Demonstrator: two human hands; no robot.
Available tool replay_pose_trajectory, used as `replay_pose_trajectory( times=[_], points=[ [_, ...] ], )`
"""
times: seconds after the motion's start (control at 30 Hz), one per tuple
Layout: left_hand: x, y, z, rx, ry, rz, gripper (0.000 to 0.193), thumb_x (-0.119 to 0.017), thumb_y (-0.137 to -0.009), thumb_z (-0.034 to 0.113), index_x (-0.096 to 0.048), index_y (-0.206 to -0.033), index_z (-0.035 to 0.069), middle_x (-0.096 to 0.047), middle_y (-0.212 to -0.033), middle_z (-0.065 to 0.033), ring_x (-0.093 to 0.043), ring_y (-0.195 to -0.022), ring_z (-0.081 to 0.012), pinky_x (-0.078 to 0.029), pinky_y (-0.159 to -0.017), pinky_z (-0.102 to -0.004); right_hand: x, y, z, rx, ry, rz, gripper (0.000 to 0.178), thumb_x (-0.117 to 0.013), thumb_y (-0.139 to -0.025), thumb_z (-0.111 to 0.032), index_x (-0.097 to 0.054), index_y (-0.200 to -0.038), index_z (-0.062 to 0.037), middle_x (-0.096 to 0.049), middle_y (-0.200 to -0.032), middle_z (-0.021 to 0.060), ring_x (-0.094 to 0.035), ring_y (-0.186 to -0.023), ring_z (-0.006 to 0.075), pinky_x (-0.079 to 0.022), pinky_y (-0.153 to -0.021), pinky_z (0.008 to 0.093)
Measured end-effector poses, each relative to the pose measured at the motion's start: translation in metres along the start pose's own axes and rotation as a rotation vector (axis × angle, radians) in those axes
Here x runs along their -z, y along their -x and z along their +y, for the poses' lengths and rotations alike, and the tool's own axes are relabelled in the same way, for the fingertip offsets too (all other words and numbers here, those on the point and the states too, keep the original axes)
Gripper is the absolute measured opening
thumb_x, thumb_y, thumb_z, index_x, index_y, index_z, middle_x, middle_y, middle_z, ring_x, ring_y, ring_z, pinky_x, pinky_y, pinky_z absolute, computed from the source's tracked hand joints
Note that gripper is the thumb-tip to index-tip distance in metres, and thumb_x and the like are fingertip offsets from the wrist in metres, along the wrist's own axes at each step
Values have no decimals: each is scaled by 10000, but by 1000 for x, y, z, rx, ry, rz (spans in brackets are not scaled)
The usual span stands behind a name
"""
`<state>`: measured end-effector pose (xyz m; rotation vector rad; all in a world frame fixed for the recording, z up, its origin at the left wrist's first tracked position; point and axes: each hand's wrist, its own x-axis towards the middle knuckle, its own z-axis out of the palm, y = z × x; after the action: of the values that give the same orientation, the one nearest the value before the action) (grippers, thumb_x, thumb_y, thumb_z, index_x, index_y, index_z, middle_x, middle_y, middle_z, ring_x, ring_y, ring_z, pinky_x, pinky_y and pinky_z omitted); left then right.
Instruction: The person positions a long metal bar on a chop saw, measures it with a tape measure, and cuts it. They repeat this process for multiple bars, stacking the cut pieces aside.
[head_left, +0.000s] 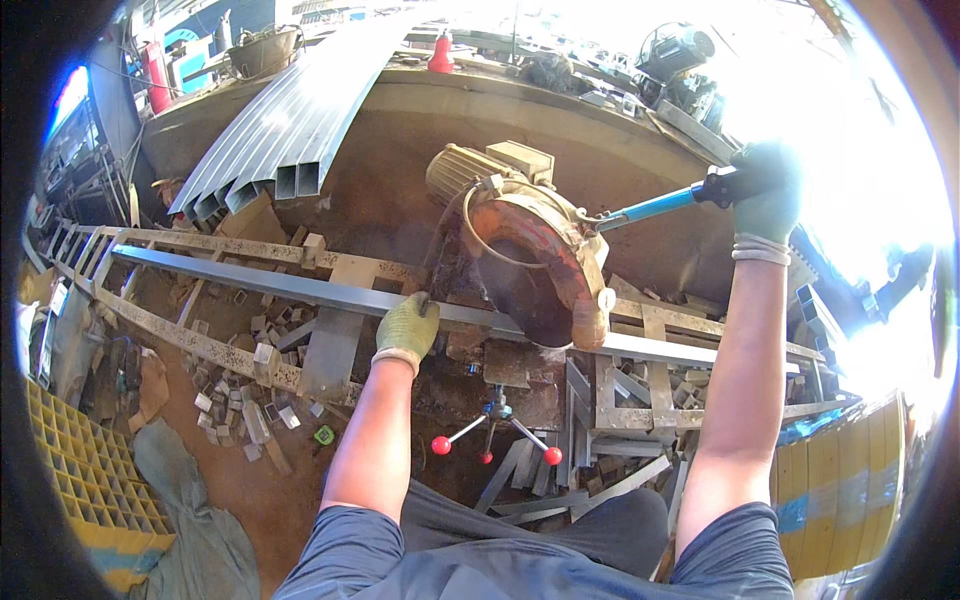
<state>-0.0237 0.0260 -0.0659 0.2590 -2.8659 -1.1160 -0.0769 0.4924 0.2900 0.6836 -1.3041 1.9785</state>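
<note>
A long square metal tube (270, 288) lies across a low steel frame and passes under the cut-off saw (540, 235). My left hand (408, 328), in a yellow-green glove, is closed over the tube just left of the saw. Raised at the right, my gloved right hand (768, 200) grips the black end of the saw's blue handle (650, 208); glare washes out part of that hand. The saw's round orange-brown guard comes down to the tube, and the blade's contact with it cannot be made out. Below the saw sits a clamp wheel (497, 410) with red knobs.
Several square tubes (295, 130) slope over a ledge at the back left. Cut offcuts (255, 410) litter the floor below the frame (210, 345). Stacked yellow tube bundles stand at the lower left (85, 450) and lower right (840, 480). A motor (675, 50) sits back right.
</note>
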Motion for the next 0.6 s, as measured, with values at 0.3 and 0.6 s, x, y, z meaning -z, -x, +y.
replay_pose_trajectory(
  times=[0.3, 0.6],
  points=[
    [-1, 1, 0, 18, 13, 17, 536, -641, -1100, 489, -750, -1489, 136, -776, -1426, -213, -702, -1369, -446, -538, -1186, -531, 3, 19, -6, 5, -29, 18, 174, -780, -1056, -258, -761, -1108, -92, -757, -951, 93, -712, -851, 258, -616, -774, 460],
    [-6, -2, -6, -20, 8, 39, 533, -583, -1109, 467, -751, -1484, 128, -769, -1438, -207, -714, -1350, -442, -549, -1175, -545, 13, 29, -10, 63, 32, 2, 215, -786, -1055, -283, -767, -1121, -79, -763, -908, 95, -726, -827, 262, -627, -740, 465]
  ],
)
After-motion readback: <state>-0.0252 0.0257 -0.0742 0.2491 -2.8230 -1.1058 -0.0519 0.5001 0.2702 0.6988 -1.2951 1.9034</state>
